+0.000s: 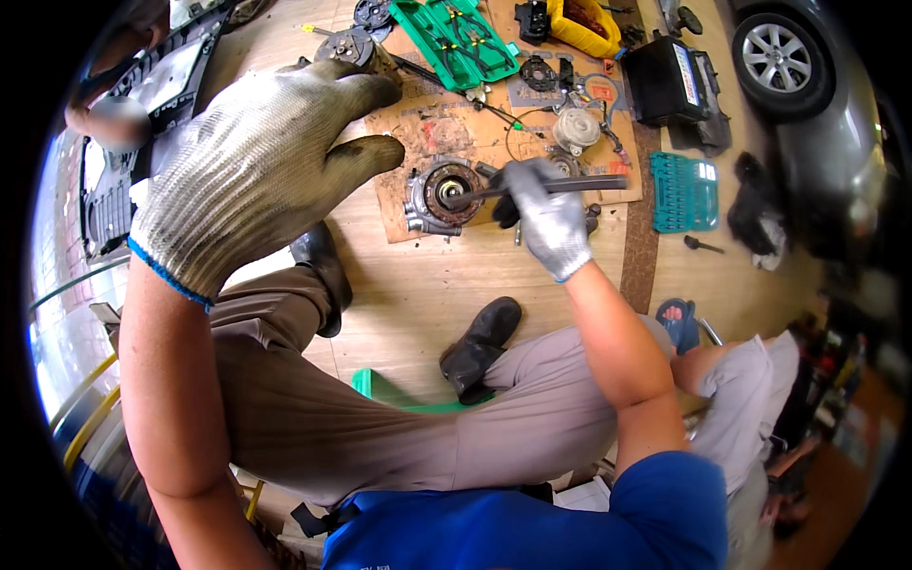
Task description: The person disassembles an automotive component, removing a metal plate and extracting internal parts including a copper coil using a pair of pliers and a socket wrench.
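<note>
My left hand [255,157], in a grey knit glove with worn dark fingertips, is raised close to the camera with thumb and forefinger apart, holding nothing. In a similar glove, my right hand [551,217] is closed around a long dark metal tool [600,183], whose kind I cannot make out. The tool lies nearly level, and its tip is at the middle of a round metal housing [418,207] with a rusty ring. That housing rests on a stained cardboard sheet [394,128]. Beyond my left fingers is another round metal part [344,47], partly covered by the hand.
An open green tool case [454,43], a yellow bin [584,27], a black battery [660,81] and a pale round part [576,130] stand farther off. At right are a teal socket case [684,193] and a car wheel [777,65]. A person's sandalled foot [676,323] is nearby.
</note>
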Action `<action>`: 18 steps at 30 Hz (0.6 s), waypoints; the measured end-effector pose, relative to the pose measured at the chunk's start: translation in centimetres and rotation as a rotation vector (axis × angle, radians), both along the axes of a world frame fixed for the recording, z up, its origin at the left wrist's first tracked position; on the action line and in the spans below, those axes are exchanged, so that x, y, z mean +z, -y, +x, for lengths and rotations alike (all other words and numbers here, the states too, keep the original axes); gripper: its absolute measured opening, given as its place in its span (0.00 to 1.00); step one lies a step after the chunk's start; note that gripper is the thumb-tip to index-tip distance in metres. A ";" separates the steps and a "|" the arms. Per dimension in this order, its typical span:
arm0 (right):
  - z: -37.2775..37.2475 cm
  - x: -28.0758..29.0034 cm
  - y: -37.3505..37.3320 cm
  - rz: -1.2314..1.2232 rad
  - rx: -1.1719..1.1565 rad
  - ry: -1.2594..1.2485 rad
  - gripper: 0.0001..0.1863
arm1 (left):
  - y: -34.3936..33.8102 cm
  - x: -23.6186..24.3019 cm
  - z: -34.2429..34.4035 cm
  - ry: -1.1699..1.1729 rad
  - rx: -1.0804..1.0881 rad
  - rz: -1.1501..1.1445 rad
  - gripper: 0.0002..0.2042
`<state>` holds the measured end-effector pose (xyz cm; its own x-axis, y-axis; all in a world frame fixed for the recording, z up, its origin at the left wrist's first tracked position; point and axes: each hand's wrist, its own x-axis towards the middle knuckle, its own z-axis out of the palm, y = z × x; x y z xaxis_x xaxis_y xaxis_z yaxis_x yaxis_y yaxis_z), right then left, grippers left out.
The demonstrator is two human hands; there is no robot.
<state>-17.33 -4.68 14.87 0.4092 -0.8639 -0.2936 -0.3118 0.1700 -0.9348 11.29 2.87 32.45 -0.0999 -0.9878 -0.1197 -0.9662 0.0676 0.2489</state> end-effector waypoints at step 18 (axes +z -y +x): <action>2.6 -1.6 -0.6 -0.263 -0.011 -0.242 0.23 | -1.8 -0.5 0.9 -0.125 -0.055 -0.088 0.19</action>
